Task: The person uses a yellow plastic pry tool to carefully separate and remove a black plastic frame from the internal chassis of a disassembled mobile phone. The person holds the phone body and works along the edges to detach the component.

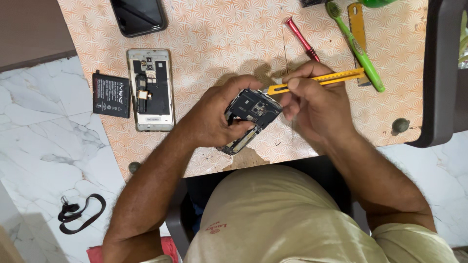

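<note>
My left hand (pixel 214 114) grips an opened phone body (pixel 251 116) with its dark inner boards showing, held tilted above the table's near edge. My right hand (pixel 312 104) holds a yellow utility knife (pixel 319 80), its tip resting against the upper edge of that phone body. Both hands are close together over the orange patterned tabletop (pixel 219 39).
A second opened phone (pixel 150 90) lies at the left with a black battery (pixel 111 95) beside it. A dark phone (pixel 139 15) lies at the top. A red screwdriver (pixel 302 39), a green toothbrush (pixel 355 46) and a yellow blade (pixel 358 24) lie at the right. A black strap (pixel 80 214) lies on the marble floor.
</note>
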